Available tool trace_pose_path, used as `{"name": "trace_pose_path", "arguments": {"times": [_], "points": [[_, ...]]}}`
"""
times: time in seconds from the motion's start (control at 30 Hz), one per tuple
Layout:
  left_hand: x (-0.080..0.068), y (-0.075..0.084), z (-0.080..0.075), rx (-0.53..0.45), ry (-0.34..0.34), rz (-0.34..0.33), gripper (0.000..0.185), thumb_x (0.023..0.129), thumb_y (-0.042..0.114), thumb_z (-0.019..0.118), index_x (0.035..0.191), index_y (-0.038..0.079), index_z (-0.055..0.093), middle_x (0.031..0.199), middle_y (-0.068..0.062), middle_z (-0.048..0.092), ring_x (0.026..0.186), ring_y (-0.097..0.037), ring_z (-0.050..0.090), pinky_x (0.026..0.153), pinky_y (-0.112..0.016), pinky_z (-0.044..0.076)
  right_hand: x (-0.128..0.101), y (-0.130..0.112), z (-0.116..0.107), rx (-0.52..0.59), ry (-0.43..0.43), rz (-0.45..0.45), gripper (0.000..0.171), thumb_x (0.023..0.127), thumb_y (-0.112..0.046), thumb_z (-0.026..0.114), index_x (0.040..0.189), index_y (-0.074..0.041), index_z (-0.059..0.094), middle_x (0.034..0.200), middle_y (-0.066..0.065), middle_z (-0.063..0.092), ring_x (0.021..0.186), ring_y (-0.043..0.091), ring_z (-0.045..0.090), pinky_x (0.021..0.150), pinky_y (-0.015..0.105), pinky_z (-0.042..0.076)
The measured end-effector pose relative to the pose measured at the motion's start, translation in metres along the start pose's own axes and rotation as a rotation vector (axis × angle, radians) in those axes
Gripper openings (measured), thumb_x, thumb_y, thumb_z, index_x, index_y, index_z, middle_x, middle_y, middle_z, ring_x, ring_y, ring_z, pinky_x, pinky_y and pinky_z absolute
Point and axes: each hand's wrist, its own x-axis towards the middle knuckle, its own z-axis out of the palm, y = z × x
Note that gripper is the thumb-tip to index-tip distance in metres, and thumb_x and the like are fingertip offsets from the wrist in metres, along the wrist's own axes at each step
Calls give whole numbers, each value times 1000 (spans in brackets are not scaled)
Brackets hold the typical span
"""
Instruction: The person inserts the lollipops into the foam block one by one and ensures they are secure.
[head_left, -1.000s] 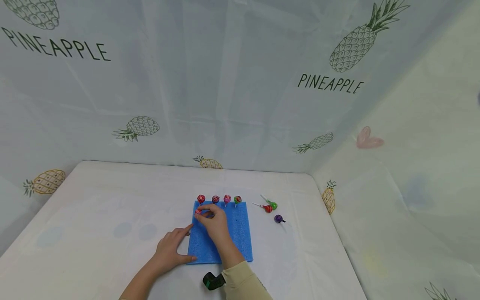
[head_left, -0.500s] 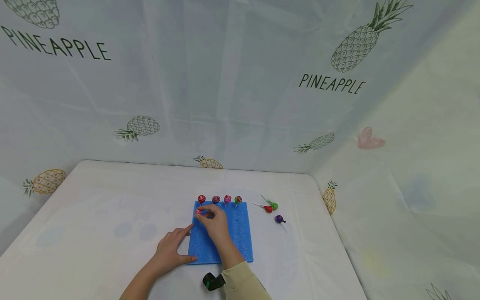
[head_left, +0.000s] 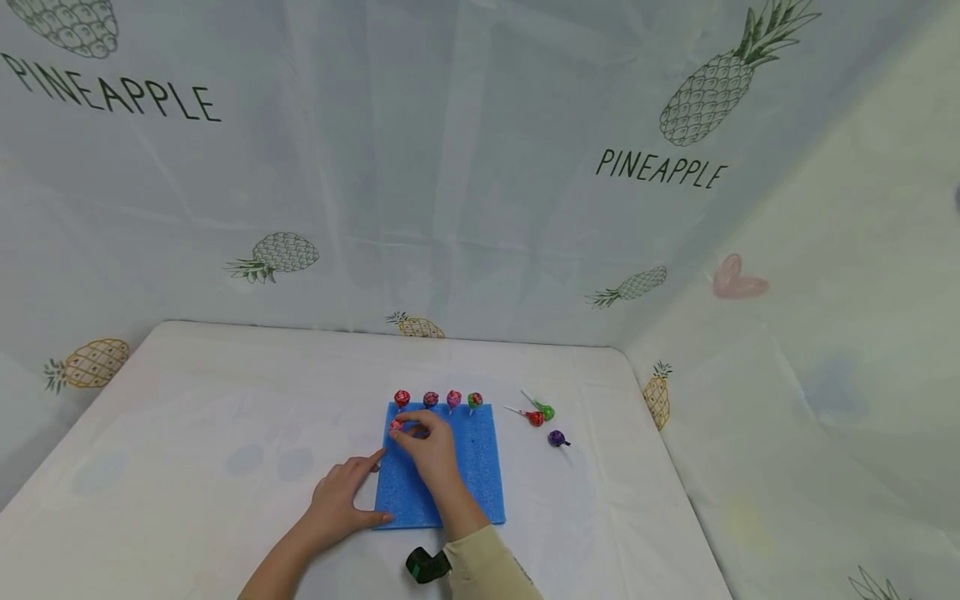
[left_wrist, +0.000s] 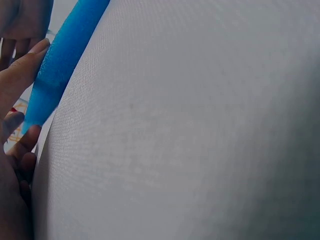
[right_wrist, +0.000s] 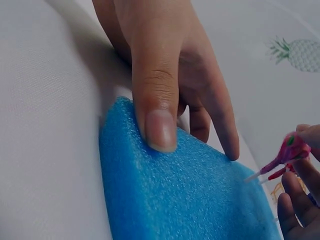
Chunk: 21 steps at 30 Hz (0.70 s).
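Right hand (head_left: 429, 446), low centre of the head view, pinching a pink-wrapped lollipop (head_left: 397, 425) by its round head between thumb and fingertips, held over the upper left corner of a blue foam pad (head_left: 480, 467), white stick slanting down toward the foam in the right-wrist view (right_wrist: 290, 148), tip close to the surface, contact not discernible. Left hand (head_left: 341, 496), just left of the pad, gripping nothing, thumb flat on the near left corner and forefinger lying along the left edge (right_wrist: 160, 107), apparently bracing the light slab against sliding. Pad: square, thick, spongy, with a fine pebbled grain and rounded soft edges, soft enough to take a stick, by the look of it. Four lollipops (head_left: 438, 399) standing upright in a row along the pad's far edge, red, purple, pink and green, glossy crinkled wrappers. Three more lying loose on the white tablecloth (head_left: 187, 417) to the right of the pad: a green one (head_left: 547, 411), a red one (head_left: 536, 417), a purple one (head_left: 556, 437). Behind, thin draped sheeting printed with pineapples
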Motion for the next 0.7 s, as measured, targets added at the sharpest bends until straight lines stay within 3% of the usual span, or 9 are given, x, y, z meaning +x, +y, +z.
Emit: {"name": "trace_pose_path", "arguments": {"times": [0.17, 0.43, 0.7], "points": [[1, 0, 1, 0, -5, -14, 101, 65, 61, 82, 145, 13, 46, 121, -2, 58, 105, -25, 51, 82, -49, 45, -3, 2, -7, 13, 15, 31, 25, 82, -18, 80, 105, -11, 76, 91, 5, 67, 79, 12, 58, 62, 24, 49], [0, 0, 2, 10, -15, -32, 102, 64, 61, 82, 147, 14, 44, 122, -2, 57, 107, -25, 51, 84, -50, 45, -6, 12, -24, 43, 79, 75, 22, 80, -13, 81, 101, -10, 76, 88, -1, 67, 77, 12, 58, 63, 26, 48], [0, 5, 0, 5, -14, -47, 102, 64, 59, 84, 146, 14, 44, 122, -2, 57, 107, -26, 51, 84, -51, 44, -9, 20, -50, 17, 127, 142, 24, 82, -14, 79, 105, -7, 74, 98, 1, 67, 82, 15, 57, 65, 26, 47]]}}
